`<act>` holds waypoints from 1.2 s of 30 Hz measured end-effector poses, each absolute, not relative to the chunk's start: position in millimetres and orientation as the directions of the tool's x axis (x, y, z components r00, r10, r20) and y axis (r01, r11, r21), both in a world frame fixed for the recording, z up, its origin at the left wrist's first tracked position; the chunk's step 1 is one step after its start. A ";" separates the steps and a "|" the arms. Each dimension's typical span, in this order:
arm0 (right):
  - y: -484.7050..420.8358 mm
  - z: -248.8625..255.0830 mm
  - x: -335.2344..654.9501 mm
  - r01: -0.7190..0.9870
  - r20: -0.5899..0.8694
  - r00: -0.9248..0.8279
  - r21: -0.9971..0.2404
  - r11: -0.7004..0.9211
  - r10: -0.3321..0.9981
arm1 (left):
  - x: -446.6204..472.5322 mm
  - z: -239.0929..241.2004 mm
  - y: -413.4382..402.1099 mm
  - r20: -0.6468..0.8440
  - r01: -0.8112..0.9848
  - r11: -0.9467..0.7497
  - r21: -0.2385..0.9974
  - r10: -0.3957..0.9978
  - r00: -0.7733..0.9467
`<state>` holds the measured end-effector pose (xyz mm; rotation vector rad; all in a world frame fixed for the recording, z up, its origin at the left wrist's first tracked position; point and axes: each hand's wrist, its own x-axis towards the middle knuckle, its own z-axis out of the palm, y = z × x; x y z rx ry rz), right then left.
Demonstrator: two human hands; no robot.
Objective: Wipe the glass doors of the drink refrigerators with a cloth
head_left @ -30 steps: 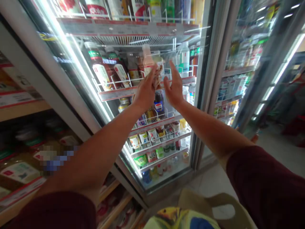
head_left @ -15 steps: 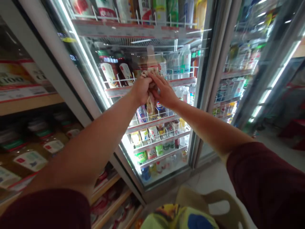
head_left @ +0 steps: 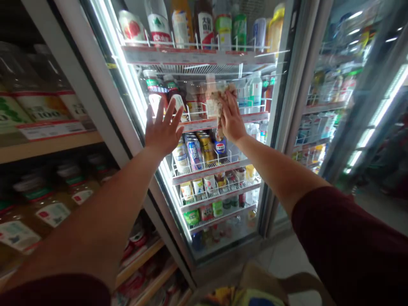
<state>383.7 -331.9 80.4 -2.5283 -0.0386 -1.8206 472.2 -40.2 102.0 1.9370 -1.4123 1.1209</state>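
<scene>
My right hand [head_left: 233,121] presses a crumpled beige cloth [head_left: 225,94] against the glass door of a lit drinks cooler. Part of the cloth hangs below the fingers. Level with it on the left, my left hand [head_left: 162,131] is open, fingers spread, holding nothing. It is at or just in front of the glass; I cannot tell whether it touches. Behind the glass, bottles and cans stand on wire-fronted shelves, among them a blue Pepsi drink [head_left: 220,147] below the cloth.
Left of the cooler, a shelf [head_left: 51,146] carries large juice bottles [head_left: 52,208]. A metal door frame [head_left: 295,110] separates this door from another glass cooler on the right. Low in front lies a tan item with a handle opening [head_left: 258,276], beside yellow material, above the tiled floor.
My hands were together at the cloth and have parted. The left hand has let go and moved left with fingers spread. The right hand has carried the cloth right and slightly up.
</scene>
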 end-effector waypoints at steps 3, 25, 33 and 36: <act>-324.3 59.3 377.8 -0.016 0.923 0.377 0.092 -0.996 0.079 | 485.8 86.4 -42.9 0.850 -0.908 -0.396 -0.139 -0.519 0.096; -390.5 195.9 349.5 0.087 0.972 -0.215 0.115 -0.990 0.094 | 471.6 85.9 -40.3 0.862 -0.935 -0.353 -0.032 -0.483 0.153; -371.4 68.6 373.7 0.174 0.948 0.291 0.076 -0.982 0.125 | 469.4 88.4 -42.2 0.855 -0.956 -0.270 0.118 -0.461 0.236; -379.0 77.8 373.1 0.179 0.941 0.305 0.094 -0.979 0.146 | 468.9 88.9 -43.2 0.858 -0.948 -0.302 0.101 -0.456 0.237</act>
